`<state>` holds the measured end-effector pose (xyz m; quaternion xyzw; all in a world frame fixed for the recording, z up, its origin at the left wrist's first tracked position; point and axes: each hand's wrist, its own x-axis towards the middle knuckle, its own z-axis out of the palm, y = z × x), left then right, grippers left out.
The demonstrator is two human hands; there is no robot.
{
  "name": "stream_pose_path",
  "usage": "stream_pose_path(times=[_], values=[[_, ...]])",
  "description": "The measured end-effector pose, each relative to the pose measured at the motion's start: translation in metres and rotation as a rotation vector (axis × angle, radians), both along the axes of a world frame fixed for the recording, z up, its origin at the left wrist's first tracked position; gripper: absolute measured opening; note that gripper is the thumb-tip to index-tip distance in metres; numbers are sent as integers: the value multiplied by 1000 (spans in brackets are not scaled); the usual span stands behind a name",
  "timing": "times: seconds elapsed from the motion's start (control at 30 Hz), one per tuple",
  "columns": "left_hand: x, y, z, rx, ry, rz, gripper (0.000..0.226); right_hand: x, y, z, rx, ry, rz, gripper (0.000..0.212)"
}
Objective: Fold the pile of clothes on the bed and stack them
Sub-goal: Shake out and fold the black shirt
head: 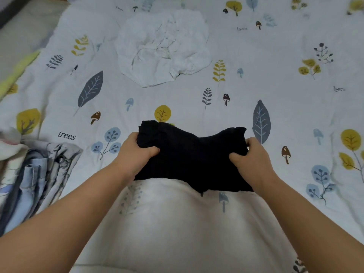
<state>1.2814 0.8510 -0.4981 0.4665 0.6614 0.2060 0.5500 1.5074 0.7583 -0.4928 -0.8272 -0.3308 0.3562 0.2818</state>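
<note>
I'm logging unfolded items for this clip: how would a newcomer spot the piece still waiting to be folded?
Start from the leaf-and-mushroom printed bedsheet that fills the view. Beyond the black folded garment held by both hands lies the crumpled white cloth, alone near the far edge. Unlike the folded grey and blue stack at the left, it is rumpled, rounded and plain white.

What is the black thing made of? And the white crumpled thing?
Black garment: soft matte cloth, maybe knit; it sags and bunches where both hands grip it. White garment: thin woven cloth, probably cotton; it holds sharp creases.
</note>
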Motion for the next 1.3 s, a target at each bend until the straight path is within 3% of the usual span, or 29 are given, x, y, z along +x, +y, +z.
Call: stream_pose_path(times=[0.47, 0.73, 0.97, 1.3], values=[[-62, -72, 198, 102, -191, 198, 29, -55, -27, 204, 218, 30, 164, 17], [-139, -122, 291, 188, -255, 387, 31, -129, -21, 298, 252, 66, 405, 17], [-228, -149, 330, 240, -263, 563, 39, -220, 1, 339, 279, 65, 563, 17], [-345, -156, 330, 284, -273, 756, 35, -355, 44, 357, 266, -22, 769, 15]])
